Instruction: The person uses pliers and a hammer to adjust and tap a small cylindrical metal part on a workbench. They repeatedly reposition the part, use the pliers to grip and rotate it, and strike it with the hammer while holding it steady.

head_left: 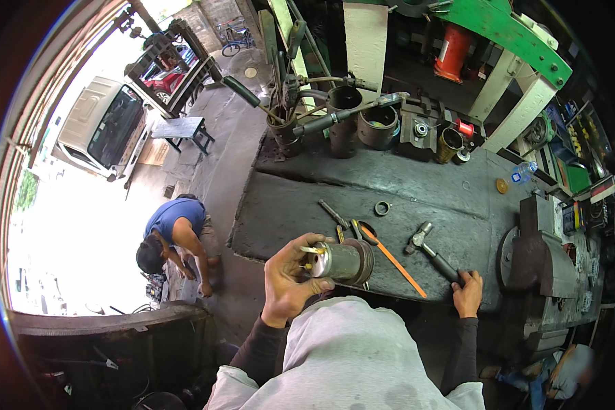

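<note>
My left hand is wrapped around one end of a metal cylinder with a wider ringed flange at its other end, at the bench's near edge. Small yellowish stubs show on the end nearest my palm. At the right, the fingers of my right hand close on the end of the dark handle of a ball-peen hammer. The hammer's head points away from me, on or just over the bench. An orange hacksaw blade and a short metal rod lie between the two hands.
A metal ring lies on the dark steel bench. Pots with tools stand along its back. A bench vise is at the right, near a plastic bottle. A person in blue bends down at the left.
</note>
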Available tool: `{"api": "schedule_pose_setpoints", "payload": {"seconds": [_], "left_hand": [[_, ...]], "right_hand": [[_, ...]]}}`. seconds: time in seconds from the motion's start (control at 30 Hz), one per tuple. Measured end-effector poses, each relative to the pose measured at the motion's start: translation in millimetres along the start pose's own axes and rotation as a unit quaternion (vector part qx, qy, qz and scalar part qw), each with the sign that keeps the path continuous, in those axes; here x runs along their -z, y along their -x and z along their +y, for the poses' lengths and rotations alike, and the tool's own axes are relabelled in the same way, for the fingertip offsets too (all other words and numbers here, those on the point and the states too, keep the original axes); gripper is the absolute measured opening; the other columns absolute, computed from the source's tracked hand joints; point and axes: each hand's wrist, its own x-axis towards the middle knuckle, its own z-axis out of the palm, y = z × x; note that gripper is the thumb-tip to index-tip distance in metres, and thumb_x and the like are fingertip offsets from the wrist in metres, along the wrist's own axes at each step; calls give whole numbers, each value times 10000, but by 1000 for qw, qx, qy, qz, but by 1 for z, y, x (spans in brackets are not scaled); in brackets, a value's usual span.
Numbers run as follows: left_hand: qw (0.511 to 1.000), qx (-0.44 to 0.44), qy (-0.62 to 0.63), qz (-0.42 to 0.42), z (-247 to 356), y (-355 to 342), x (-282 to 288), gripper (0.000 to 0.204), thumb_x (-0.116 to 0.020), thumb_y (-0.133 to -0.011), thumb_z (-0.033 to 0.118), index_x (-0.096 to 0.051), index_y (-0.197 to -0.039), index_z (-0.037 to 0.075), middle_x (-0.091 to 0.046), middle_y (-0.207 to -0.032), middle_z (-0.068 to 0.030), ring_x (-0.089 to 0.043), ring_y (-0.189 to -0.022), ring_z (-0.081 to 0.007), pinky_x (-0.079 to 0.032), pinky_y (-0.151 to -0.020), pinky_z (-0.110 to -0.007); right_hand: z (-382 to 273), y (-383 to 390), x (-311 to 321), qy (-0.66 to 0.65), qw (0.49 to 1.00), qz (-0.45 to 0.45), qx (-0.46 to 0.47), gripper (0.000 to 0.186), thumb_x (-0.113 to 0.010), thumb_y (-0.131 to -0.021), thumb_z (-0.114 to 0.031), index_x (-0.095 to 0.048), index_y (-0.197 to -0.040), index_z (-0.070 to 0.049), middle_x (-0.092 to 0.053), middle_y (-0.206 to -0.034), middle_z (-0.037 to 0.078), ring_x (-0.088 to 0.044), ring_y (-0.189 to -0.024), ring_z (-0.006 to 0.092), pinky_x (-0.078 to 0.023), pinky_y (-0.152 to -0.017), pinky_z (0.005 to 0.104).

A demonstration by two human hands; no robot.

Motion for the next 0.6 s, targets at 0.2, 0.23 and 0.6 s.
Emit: {"api": "schedule_pose_setpoints", "payload": {"seconds": [0.2, 0.23, 0.6], "left_hand": [[959, 52, 279, 4, -18, -6, 3, 902, -923, -865, 378, -512, -1522, -83, -673, -1436, -208, -677, -1309, -298, -523, -1169, -444], [941, 71, 332, 8, -22, -7, 2, 884, -917, -872, 365, -518, -1520, -86, -682, -1431, -193, -672, -1318, -291, -515, -1174, -436], [869, 109, 483, -17, -13, -5, -18, 524, -511, -1145, 441, -649, -1408, 10, -725, -1379, -178, -723, -1256, -309, -589, -1104, -509]], "right_hand": [[-130, 7, 49, -338, 932, -54, 120, 829, -946, -805, -261, -597, -1534, -75, -643, -1448, 182, -607, -1352, 364, -486, -1160, 464], [-159, 10, 59, -366, 907, -85, 193, 921, -967, -791, -326, -554, -1571, -64, -625, -1503, 173, -588, -1392, 360, -465, -1188, 477], [-293, 14, 115, -375, 817, 37, 436, 1048, -959, -747, -415, -493, -1600, -21, -608, -1463, 201, -610, -1307, 405, -478, -1072, 516]]}}
